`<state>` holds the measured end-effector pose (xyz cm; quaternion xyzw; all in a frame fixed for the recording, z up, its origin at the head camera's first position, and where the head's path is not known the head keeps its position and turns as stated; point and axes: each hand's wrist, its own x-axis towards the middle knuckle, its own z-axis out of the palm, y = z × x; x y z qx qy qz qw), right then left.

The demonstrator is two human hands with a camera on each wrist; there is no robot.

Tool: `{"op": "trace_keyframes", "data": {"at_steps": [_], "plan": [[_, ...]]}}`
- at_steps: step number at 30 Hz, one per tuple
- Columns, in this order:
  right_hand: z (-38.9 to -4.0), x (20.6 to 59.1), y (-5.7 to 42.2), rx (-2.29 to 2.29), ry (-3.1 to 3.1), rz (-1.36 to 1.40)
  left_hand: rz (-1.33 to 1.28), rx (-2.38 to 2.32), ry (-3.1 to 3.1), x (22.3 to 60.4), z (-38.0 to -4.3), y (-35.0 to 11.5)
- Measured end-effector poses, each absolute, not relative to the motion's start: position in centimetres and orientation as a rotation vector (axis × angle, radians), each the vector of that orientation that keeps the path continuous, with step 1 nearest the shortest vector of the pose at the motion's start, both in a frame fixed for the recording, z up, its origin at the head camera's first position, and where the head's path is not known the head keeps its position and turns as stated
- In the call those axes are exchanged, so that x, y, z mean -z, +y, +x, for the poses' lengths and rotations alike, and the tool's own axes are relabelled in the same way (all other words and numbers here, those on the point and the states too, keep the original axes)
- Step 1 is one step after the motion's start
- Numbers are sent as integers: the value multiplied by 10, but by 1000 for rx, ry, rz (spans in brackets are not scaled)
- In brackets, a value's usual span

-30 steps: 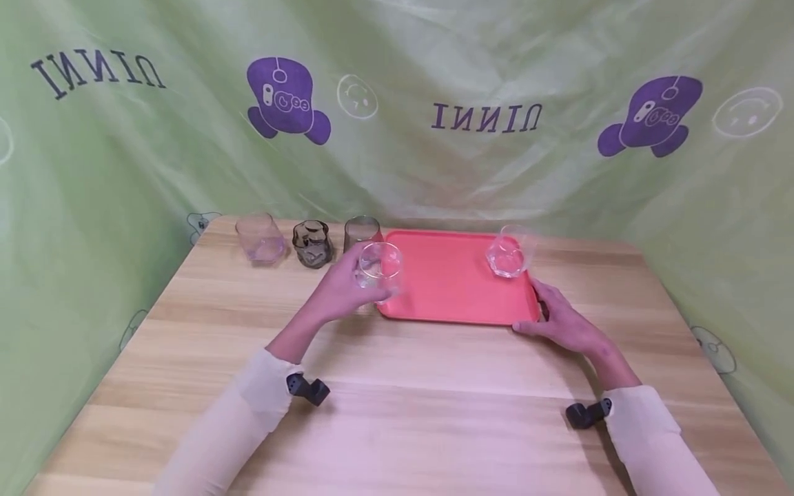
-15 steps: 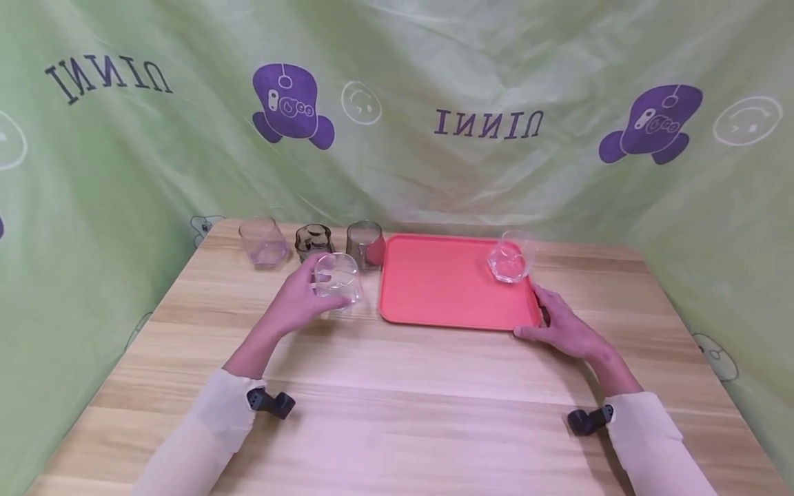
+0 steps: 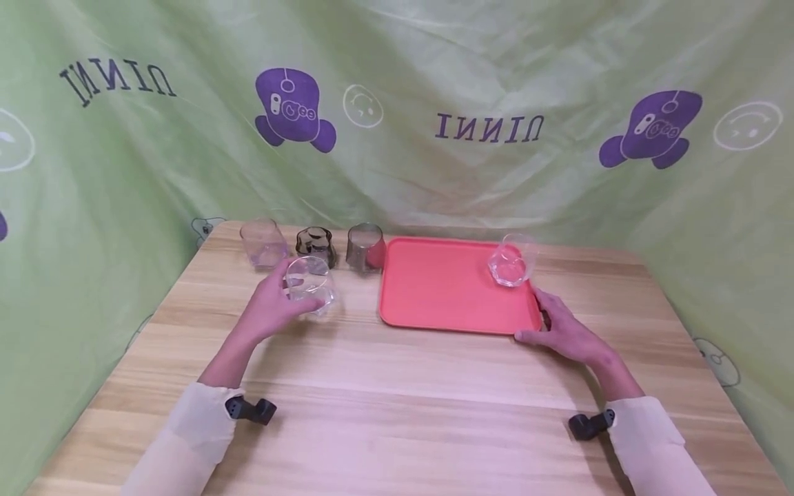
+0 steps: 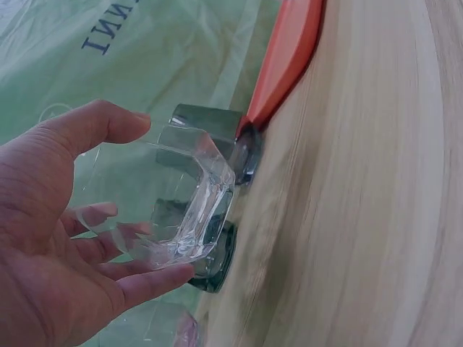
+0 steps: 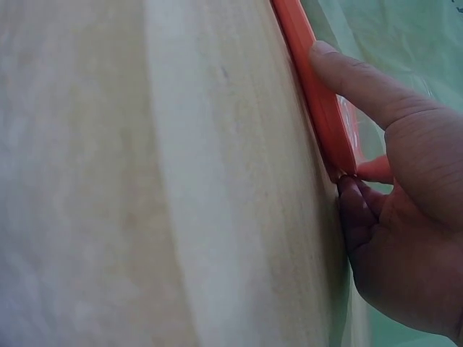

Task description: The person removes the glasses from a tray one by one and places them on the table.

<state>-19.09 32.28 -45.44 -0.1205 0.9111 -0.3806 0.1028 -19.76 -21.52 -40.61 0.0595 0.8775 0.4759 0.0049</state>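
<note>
A clear drinking glass is held upright in my left hand, thumb on the near side and fingers round the far side. In the left wrist view the clear glass shows its thick, faceted base; whether it touches the table I cannot tell. My right hand grips the near right corner of a red tray, with the thumb along its front wall. In the right wrist view the fingers curl at the tray corner. Another clear glass stands on the tray's right part.
Behind my left hand several glasses stand along the table's back edge: a pale purplish one, a dark wavy one and a smoky grey one beside the tray. A green printed curtain hangs behind the wooden table.
My left hand has carried the clear glass leftward, from the tray's left edge to in front of the dark wavy glass. My right hand has stayed at the tray corner.
</note>
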Motion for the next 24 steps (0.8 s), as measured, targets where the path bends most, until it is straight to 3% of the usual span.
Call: {"op": "trace_keyframes", "data": {"at_steps": [24], "plan": [[-191,453,326,1103,2702,-356,0,-1494,2826,412,-204,-265]]}}
